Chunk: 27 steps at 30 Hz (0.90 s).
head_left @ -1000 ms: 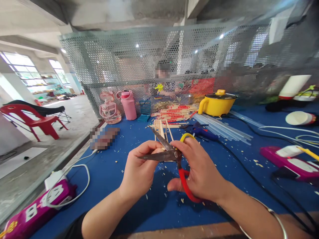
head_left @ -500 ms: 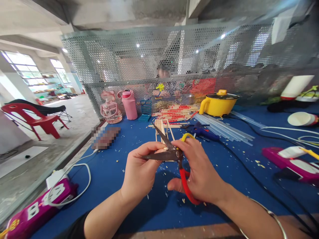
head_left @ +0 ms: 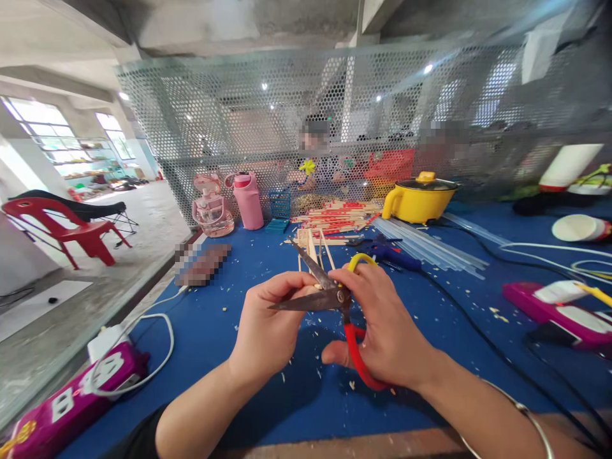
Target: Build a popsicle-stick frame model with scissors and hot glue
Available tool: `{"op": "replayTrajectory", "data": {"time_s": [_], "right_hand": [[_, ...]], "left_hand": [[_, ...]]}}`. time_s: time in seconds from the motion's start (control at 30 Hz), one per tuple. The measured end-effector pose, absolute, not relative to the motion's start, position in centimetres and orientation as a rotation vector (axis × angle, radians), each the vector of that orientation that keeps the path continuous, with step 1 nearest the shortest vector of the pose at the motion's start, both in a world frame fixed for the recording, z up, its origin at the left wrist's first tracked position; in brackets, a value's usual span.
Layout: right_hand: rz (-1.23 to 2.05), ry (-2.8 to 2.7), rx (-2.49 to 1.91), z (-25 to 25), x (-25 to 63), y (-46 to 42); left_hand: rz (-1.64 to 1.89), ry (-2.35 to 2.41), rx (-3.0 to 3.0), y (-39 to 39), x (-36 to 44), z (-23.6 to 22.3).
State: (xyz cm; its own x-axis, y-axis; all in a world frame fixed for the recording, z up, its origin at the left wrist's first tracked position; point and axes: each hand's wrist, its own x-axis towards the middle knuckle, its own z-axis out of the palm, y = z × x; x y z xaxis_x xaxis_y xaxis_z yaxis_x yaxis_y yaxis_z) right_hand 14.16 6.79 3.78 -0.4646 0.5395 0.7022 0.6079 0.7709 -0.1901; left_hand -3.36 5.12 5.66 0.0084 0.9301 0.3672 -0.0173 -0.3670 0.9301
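Observation:
My right hand [head_left: 382,325] is closed on scissors [head_left: 329,297] with one yellow and one red handle, its thumb in the red loop. The blades stand apart and point left across my left hand [head_left: 272,319]. My left hand is closed in a pinch; a small pale end of a wooden stick [head_left: 318,287] shows at its fingertips, between the blades near the pivot. Most of that stick is hidden by the fingers and blades. Just behind the hands stands a small frame of pale wooden sticks [head_left: 313,248], partly covered by the scissors.
Red-tipped sticks [head_left: 335,217] lie piled at the back, near a yellow electric pot [head_left: 423,199] and clear glue sticks [head_left: 430,248]. A blue glue gun [head_left: 394,255] trails a black cable on the right. Purple power strips [head_left: 81,395] flank the blue tabletop [head_left: 201,357]. A perforated metal screen [head_left: 229,115] rises behind.
The scissors have shifted very slightly, their tips a little lower and further left. Both hands keep nearly the same place and hold.

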Motion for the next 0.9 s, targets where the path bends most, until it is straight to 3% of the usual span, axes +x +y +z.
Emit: {"op": "replayTrajectory", "data": {"time_s": [0.9], "right_hand": [[-0.192, -2.196, -0.866, 4.09, 14.82, 7.30]], "left_hand": [[1.281, 0.993, 1.676, 5.67, -4.33, 6.33]]}}
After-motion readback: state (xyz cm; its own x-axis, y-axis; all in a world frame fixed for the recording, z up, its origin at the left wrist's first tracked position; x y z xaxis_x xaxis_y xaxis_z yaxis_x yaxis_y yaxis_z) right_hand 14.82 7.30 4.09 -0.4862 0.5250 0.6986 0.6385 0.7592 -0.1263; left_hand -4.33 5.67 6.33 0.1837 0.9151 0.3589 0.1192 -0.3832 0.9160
